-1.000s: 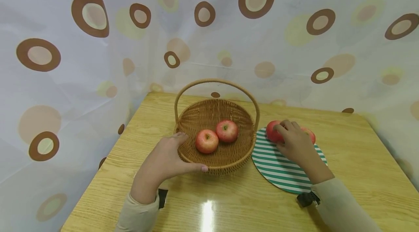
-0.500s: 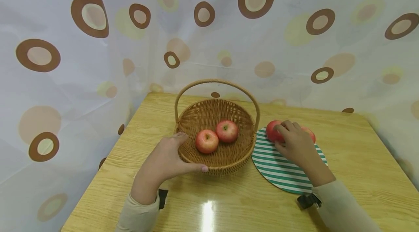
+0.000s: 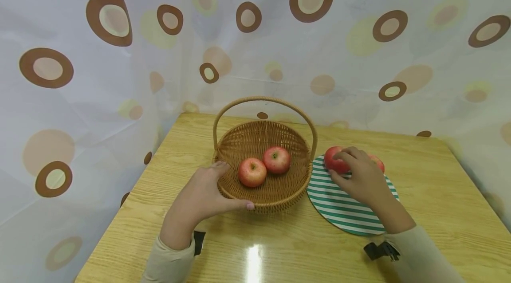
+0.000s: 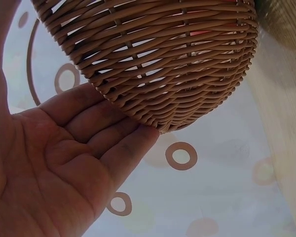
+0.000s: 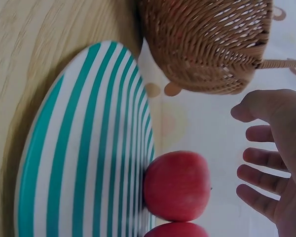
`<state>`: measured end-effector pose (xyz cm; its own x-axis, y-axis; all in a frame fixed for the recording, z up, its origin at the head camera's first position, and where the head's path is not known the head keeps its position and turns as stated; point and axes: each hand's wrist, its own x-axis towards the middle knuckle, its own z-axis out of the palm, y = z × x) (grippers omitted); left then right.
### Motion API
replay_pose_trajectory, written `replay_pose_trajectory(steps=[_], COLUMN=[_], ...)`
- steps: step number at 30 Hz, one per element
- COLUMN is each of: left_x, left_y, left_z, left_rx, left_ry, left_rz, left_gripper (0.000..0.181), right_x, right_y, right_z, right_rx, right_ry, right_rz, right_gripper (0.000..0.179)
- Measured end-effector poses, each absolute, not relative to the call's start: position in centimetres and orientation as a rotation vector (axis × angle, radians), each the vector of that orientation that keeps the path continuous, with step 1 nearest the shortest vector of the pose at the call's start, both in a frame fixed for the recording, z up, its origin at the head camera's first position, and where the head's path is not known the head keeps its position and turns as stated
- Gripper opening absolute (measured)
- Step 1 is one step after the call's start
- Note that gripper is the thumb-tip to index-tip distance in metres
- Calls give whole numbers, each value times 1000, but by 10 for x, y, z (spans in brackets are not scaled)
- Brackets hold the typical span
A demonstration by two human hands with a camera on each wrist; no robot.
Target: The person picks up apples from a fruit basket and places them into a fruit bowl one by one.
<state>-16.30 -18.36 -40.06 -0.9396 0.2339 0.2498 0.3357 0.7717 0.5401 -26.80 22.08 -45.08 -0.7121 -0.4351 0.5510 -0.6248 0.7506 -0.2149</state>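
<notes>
My left hand [image 3: 203,192] is at the left front of a brown wicker basket [image 3: 261,134], its thumb along the front rim. In the left wrist view, the fairly straight fingers [image 4: 123,150] touch the outer weave and the palm stays off it. Two red apples [image 3: 252,172] sit in the basket. My right hand [image 3: 359,178] is over a round green-and-white striped mat [image 3: 339,210], close to a red apple [image 3: 334,159]. The right wrist view shows its spread fingers apart from that apple [image 5: 176,185]. Another apple [image 3: 377,163] is partly hidden behind the hand.
The basket's tall arched handle [image 3: 261,98] rises above the wooden table [image 3: 295,247]. The mat's left edge comes close beside the basket. A white curtain [image 3: 255,52] with brown circles hangs behind the table and along its left side.
The right hand's thumb and fingers have spread wider, drawing back slightly from the apple on the mat. The left hand and basket stay in place.
</notes>
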Motion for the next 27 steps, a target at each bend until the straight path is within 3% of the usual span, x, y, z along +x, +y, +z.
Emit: replay_pose_trajectory(steps=[13, 21, 27], left_x=[-163, -163, -162], left_y=[-183, -182, -181], left_z=[-401, -400, -400], left_rx=[-444, -438, -438], left_ry=[-2794, -2795, -2796], left_rz=[-893, -885, -880], left_gripper=[90, 83, 87], right_x=[-241, -233, -230], right_y=[200, 190, 184], right_z=[-425, -423, -422], right_rx=[851, 955, 992], right_ry=[-2479, -2357, -2330], right_rz=[744, 826, 884], right_gripper=[26, 30, 32])
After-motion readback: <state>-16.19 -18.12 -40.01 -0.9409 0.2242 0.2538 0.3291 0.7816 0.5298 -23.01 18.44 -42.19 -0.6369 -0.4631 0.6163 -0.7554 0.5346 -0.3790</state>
